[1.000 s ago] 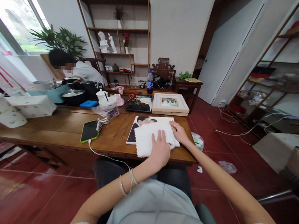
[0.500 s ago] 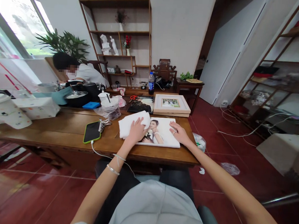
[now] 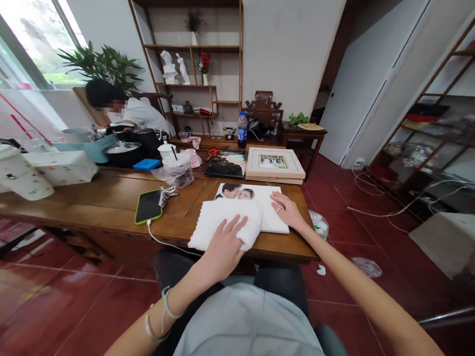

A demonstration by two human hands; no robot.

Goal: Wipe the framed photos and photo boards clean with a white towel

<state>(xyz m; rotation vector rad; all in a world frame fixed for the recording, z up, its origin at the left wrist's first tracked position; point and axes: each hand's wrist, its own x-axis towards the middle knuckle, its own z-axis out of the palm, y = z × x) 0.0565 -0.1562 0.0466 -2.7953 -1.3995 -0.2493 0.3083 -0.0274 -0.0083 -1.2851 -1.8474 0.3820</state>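
Observation:
A white cloth (image 3: 214, 220) lies folded over the lower left part of a photo panel (image 3: 276, 218) on the table. My left hand (image 3: 226, 248) is on top of the cloth, gripping it with fingers bent over its surface. Two heads show in the panel's picture above the cloth; the rest of that side is covered. My right hand (image 3: 286, 208) rests open on the panel's right edge, fingers extended and a ring on one of them.
Behind the panel lie a framed picture (image 3: 276, 164) and a dark picture (image 3: 225, 164). A charging phone (image 3: 149, 207), a lidded cup (image 3: 168, 154) and a blue-labelled bottle (image 3: 242, 129) are on the table. A co-worker (image 3: 144, 114) leans over at the left.
My left hand has drawn the cloth towards me and to the right, across the picture's lower part. The pictured heads have come into view above it. My right hand keeps its place.

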